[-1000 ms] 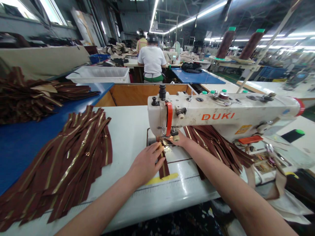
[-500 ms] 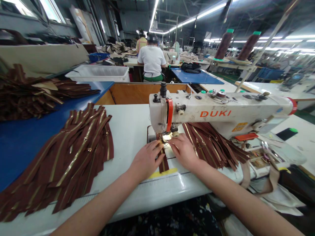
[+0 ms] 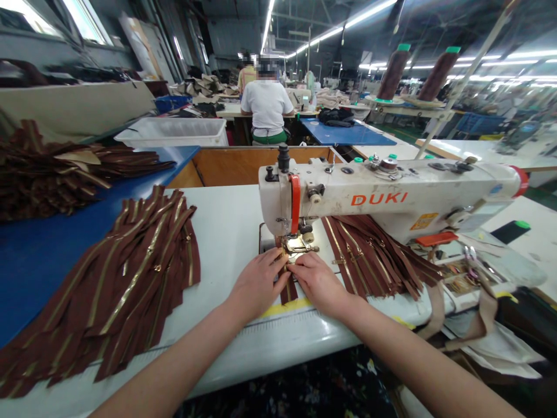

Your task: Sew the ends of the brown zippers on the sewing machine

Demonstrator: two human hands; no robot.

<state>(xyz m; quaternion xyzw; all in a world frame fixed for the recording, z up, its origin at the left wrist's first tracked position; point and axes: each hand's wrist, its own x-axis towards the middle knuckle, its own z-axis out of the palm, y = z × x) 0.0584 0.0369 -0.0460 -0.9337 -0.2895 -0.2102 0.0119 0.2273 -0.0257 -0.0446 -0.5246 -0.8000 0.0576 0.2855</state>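
A brown zipper (image 3: 289, 294) with gold teeth lies at the presser foot of the white sewing machine (image 3: 331, 194), its free end pointing toward me. My left hand (image 3: 257, 283) grips its left side close to the needle, the fingertips partly hiding it. My right hand (image 3: 319, 283) pinches the zipper from the right, just in front of the metal guide (image 3: 302, 246). A pile of brown zippers (image 3: 143, 273) is spread left of the machine. Another bundle of zippers (image 3: 369, 255) sits under the machine arm, right of my right hand.
More brown zippers (image 3: 56, 168) are heaped on the blue table (image 3: 26, 255) at left. A tray of small tools (image 3: 467, 278) is at right. Thread cones (image 3: 394, 72) stand behind the machine. Beyond a white bin (image 3: 174, 132), a person in a white shirt (image 3: 267, 104) sits facing away.
My right hand has moved from beside the metal guide down and left onto the zipper, uncovering the guide. My left hand stays at the zipper. The view has shifted slightly.
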